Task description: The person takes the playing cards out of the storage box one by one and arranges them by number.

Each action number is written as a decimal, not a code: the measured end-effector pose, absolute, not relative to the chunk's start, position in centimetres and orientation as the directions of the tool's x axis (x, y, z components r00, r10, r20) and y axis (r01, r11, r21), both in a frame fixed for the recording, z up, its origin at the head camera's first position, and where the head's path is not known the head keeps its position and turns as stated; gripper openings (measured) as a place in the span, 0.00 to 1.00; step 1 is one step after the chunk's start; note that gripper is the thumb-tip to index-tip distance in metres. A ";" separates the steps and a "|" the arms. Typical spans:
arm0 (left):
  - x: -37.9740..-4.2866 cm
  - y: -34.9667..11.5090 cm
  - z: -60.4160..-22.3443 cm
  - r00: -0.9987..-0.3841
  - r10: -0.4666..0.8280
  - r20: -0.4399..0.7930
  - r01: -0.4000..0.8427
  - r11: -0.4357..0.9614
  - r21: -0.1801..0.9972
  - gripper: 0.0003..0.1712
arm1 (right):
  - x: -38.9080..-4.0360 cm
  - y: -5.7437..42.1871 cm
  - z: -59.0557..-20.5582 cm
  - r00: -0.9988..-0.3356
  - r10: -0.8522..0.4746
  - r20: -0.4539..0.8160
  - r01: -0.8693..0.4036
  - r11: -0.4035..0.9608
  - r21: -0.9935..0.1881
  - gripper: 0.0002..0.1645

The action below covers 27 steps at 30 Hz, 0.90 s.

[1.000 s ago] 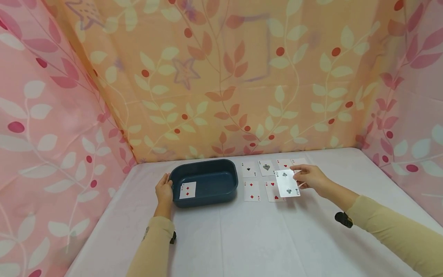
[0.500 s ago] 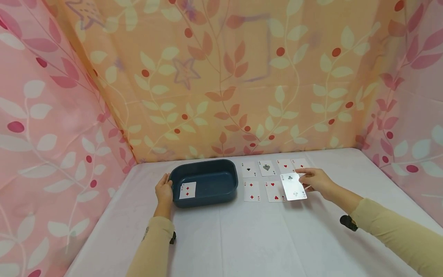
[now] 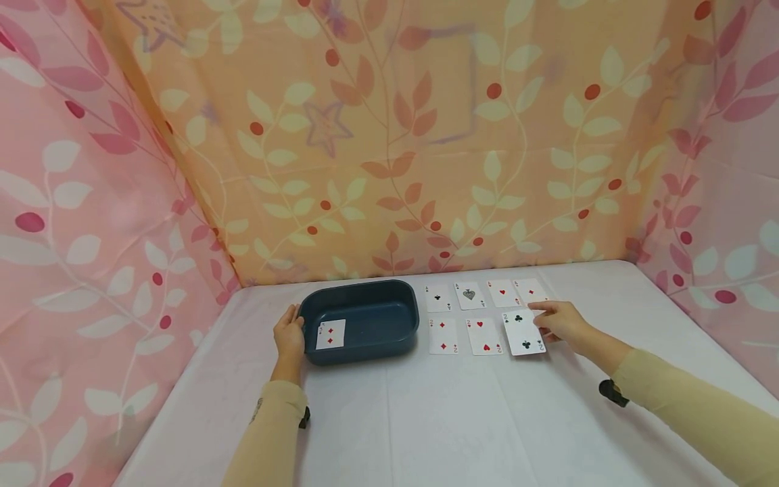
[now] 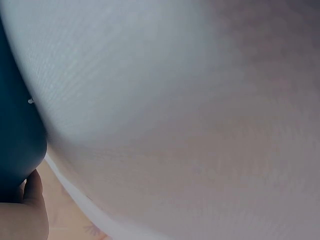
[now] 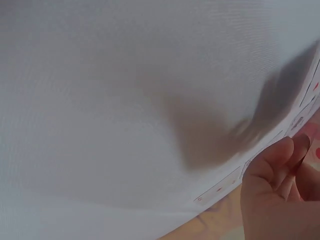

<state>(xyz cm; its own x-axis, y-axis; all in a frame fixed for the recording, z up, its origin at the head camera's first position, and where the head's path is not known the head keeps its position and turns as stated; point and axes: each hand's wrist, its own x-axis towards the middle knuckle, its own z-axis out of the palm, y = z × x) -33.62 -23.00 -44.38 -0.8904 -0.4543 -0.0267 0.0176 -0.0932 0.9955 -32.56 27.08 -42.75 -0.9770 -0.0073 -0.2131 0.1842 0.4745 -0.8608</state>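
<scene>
In the head view, my right hand (image 3: 562, 323) pinches a two of clubs (image 3: 524, 333) by its upper right edge. The card is tilted just above the cloth, right of the two of hearts (image 3: 485, 337) and two of diamonds (image 3: 443, 337). In the right wrist view, thumb and fingers press together, the card itself hardly visible. My left hand (image 3: 289, 338) grips the left end of a dark blue rectangular tub (image 3: 365, 354); part of that hand and the tub wall (image 4: 17, 125) show in the left wrist view. A red diamond card (image 3: 331, 334) lies in the tub.
Behind the twos runs a row of aces: clubs (image 3: 437, 298), spades (image 3: 469, 295), hearts (image 3: 502, 293) and diamonds (image 3: 531, 291). A white cloth (image 3: 450, 419) covers the table. Patterned fabric (image 3: 389, 135) hangs at the back and both sides.
My right hand has carried the two of clubs rightward and lower, off the two of hearts it partly covered. The left hand and tub have stayed put.
</scene>
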 end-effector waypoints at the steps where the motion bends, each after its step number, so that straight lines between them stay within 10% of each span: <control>1: -33.6 -23.0 -44.4 -0.892 -0.452 -0.024 0.018 -0.089 0.996 0.29 | -32.7 27.1 -43.0 -0.978 -0.002 -0.211 0.184 0.480 -0.858 0.29; 27: -33.5 -23.1 -44.5 -0.898 -0.440 -0.009 0.013 -0.048 0.999 0.29 | -33.9 25.4 -43.3 -0.982 0.023 -0.188 0.175 0.491 -0.854 0.27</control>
